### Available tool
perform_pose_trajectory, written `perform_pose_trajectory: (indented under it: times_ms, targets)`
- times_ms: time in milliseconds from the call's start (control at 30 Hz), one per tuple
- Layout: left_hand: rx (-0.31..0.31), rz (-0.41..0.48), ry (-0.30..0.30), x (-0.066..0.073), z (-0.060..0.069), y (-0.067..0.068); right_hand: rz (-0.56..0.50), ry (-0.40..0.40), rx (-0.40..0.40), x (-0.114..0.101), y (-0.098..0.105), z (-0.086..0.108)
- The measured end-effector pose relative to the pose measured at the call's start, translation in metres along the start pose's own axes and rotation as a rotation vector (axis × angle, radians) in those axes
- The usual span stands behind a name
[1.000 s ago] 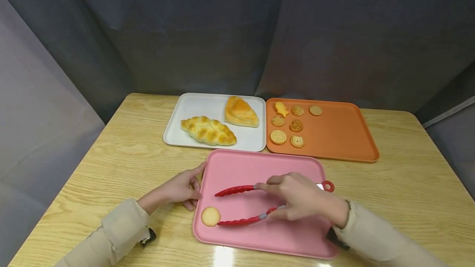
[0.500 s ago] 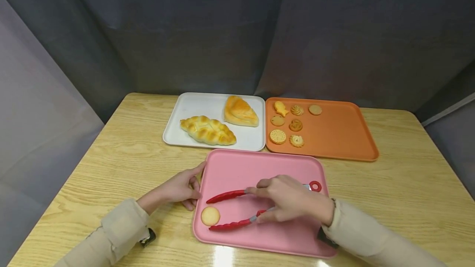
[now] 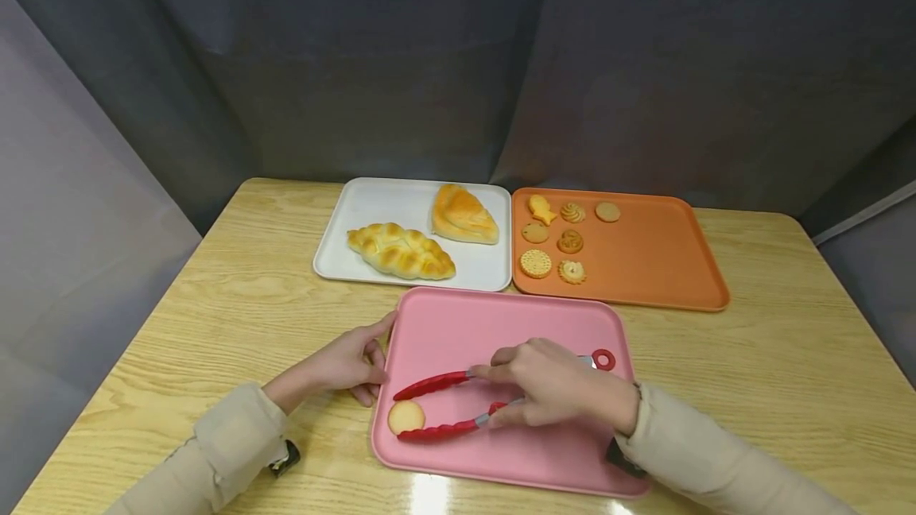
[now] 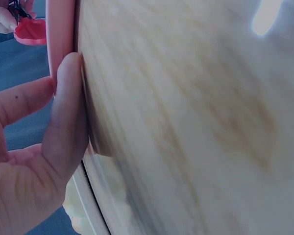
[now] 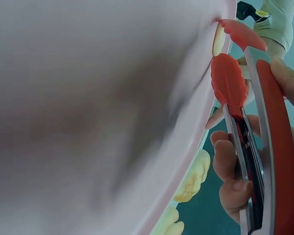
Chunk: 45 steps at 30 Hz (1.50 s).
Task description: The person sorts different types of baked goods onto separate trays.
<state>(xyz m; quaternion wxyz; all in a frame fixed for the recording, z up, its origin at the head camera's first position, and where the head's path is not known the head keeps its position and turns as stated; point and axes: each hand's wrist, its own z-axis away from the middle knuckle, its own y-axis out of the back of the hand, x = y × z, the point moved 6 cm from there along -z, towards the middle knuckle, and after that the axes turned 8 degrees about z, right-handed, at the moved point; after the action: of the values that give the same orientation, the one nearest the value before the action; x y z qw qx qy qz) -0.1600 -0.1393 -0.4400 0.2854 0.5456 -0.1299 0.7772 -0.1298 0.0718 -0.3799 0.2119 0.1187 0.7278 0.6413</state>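
Observation:
A round pale cookie (image 3: 406,417) lies on the pink tray (image 3: 501,312), near its left edge. My right hand (image 3: 554,382) grips red-tipped tongs (image 3: 436,431) with the thumb on one arm and fingers on the other. The tong tips stand apart, one on the far side of the cookie and one on its near side. Whether both tips touch it I cannot tell. In the right wrist view the tongs' red heads (image 5: 229,81) lie close by the cookie (image 5: 218,40). My left hand (image 3: 351,364) touches the tray's left rim (image 4: 61,36), its index finger and thumb spread along it.
Behind the pink tray, a white tray (image 3: 332,253) bears a braided bread (image 3: 401,251) and a wedge-shaped bread (image 3: 463,215). Beside it, an orange tray (image 3: 651,253) carries several small cookies (image 3: 536,263). All rest on a wooden table (image 3: 236,292) before a dark curtain (image 3: 386,70).
My right hand has moved left with the tongs. Their tips have gone from right of the cookie to either side of it and come slightly closer together. The left hand stays put.

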Motion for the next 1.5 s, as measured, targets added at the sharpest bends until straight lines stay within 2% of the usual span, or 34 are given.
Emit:
perform_pose_trajectory:
  times_ms: [367, 867, 1100, 1500]
  targets:
    - [0.005, 0.005, -0.006, 0.001, 0.000, 0.001, -0.017, -0.075, 0.036, 0.014, 0.017, 0.013]
    - [0.002, 0.017, 0.000, 0.000, -0.001, 0.000, -0.007, -0.192, 0.135, 0.040, 0.036, 0.039]
    - [0.001, 0.013, -0.007, 0.001, 0.000, 0.000, -0.006, -0.214, 0.189, 0.051, 0.045, 0.052]
    - [-0.002, 0.023, -0.008, 0.000, 0.000, 0.000, 0.007, -0.358, 0.233, 0.062, 0.064, 0.068]
